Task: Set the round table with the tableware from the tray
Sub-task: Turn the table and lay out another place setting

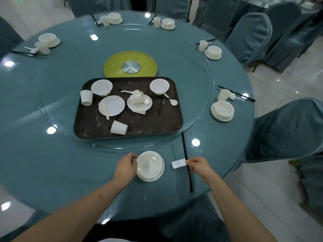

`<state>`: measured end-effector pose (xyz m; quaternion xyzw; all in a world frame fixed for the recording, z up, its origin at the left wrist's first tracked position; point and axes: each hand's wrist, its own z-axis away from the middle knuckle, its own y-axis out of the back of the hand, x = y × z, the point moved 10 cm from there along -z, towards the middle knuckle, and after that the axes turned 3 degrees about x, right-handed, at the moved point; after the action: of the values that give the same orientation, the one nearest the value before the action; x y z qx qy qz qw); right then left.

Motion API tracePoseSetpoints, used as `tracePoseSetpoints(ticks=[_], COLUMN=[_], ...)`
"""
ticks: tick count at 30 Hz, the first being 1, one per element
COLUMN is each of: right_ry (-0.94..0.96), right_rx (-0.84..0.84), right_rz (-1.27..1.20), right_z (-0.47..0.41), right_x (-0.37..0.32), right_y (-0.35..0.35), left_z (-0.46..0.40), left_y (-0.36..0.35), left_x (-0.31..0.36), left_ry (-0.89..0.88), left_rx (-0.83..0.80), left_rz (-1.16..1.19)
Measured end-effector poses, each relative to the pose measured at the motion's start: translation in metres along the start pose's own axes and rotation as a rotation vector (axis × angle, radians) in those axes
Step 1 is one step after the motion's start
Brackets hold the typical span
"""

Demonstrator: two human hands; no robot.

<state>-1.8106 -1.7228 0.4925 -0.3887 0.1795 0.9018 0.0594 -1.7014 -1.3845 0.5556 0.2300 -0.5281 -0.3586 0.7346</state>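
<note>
At table edge, R hand (pixel 198 165) fingers pinch chopsticks (pixel 186 161); L fingers (pixel 133 160) touch plate (pixel 150 166).

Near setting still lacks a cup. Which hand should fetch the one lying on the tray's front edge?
Probably left. The left hand only touches the bowl and sits nearer the cup; the right hand is pinching the chopsticks.
</note>
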Motion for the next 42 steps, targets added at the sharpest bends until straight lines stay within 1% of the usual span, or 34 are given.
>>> tracePoseSetpoints(ticks=[4, 10, 20, 32, 42], right_ry=[0.017, 0.084, 0.102, 0.098, 0.107], right_rx=[0.031, 0.100, 0.195, 0.266, 0.278], right_rz=[0.082, 0.099, 0.156, 0.225, 0.188], right_z=[0.001, 0.000, -0.001, -0.010, -0.005], right_x=[0.010, 0.011, 0.020, 0.026, 0.026], right_y=[0.007, 0.006, 0.006, 0.003, 0.004], left_z=[-0.001, 0.005, 0.007, 0.006, 0.007], left_y=[0.001, -0.009, -0.011, -0.010, -0.010], left_x=[-0.022, -0.044, -0.056, -0.062, -0.061], left_ry=[0.047, 0.103, 0.126, 0.144, 0.138], left_rx=[0.012, -0.033, -0.057, -0.054, -0.052], left_rz=[-0.081, -0.125, -0.127, -0.134, -0.133])
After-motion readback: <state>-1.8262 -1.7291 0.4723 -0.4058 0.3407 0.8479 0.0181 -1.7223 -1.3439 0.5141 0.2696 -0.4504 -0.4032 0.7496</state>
